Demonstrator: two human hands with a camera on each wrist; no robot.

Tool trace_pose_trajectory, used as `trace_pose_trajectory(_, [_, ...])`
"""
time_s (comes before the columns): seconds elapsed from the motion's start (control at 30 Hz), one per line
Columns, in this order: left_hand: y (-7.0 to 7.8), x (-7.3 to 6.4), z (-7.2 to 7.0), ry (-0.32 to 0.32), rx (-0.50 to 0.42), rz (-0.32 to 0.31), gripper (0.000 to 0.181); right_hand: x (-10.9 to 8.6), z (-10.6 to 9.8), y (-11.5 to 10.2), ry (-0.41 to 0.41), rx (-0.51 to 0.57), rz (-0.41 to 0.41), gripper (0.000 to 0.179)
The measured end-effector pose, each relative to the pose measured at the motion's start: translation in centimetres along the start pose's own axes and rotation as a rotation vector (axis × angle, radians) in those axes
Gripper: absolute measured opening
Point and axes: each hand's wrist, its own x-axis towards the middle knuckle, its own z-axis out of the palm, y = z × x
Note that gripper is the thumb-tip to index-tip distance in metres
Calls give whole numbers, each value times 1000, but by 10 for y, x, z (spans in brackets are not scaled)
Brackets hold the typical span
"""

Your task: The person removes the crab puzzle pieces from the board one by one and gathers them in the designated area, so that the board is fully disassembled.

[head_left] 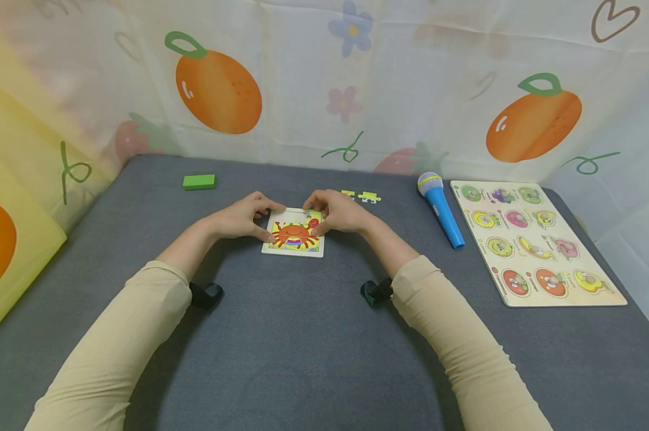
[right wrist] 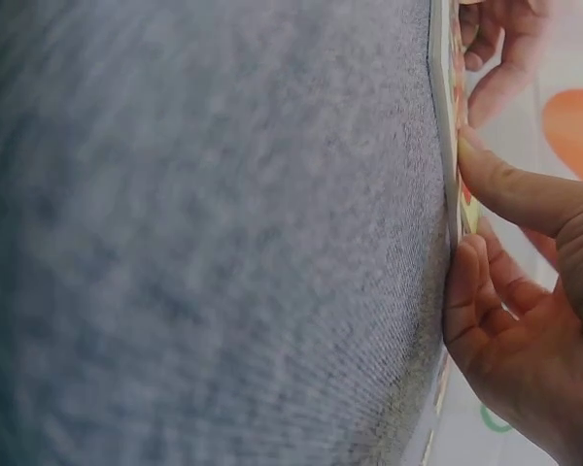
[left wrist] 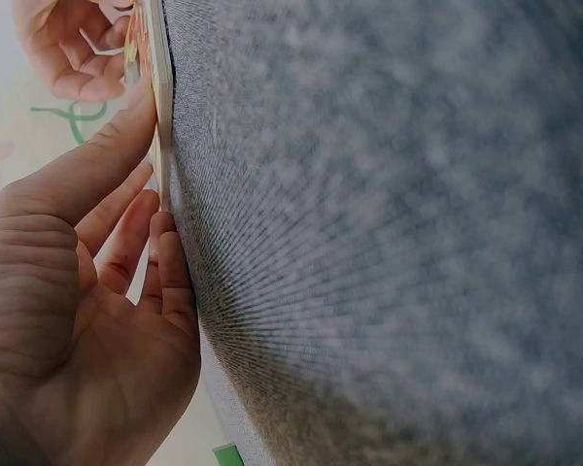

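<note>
A small square jigsaw puzzle (head_left: 294, 244) with a red crab picture and a pale frame lies on the dark grey table. My left hand (head_left: 243, 216) grips its left side, the thumb on the picture and the other fingers along the edge. At the upper right, my right hand (head_left: 339, 211) holds it the same way, its thumb (right wrist: 510, 184) on the picture. From the left wrist the puzzle's frame (left wrist: 162, 126) shows edge-on, low against the cloth. Parts of the top and right edges are hidden behind my fingers.
Two loose yellow-green puzzle pieces (head_left: 369, 197) lie behind my right hand. A green block (head_left: 199, 182) sits at the back left. To the right are a blue toy microphone (head_left: 442, 209) and a wooden fruit peg board (head_left: 564, 297). A printed curtain (head_left: 303, 90) hangs behind the table.
</note>
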Motion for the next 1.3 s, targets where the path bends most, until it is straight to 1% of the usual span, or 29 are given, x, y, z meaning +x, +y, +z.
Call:
trace_pose_trajectory(0.1, [0,0,0,0,0,0,69,0,1,-1,12,41,46,56])
trace_pose_trajectory(0.23, [0,0,0,2,-1,1,69,1,1,-1,23,64,75,56])
trace_pose_trajectory(0.57, [2,-1,0,2,-5,-3,70,0,1,3,25,100,51,52])
trace_pose_trajectory(0.77, [2,-1,0,3,4,-6,69,-1,1,4,11,131,32,48])
trace_pose_trajectory(1.03, [0,0,1,2,5,-13,69,-3,1,5,17,131,32,35])
trace_pose_trajectory(1.17, [0,1,1,3,3,-14,69,-3,1,5,23,160,28,28])
trace_pose_trajectory(1.3, [0,0,0,4,-1,-12,69,-3,1,5,29,171,26,24])
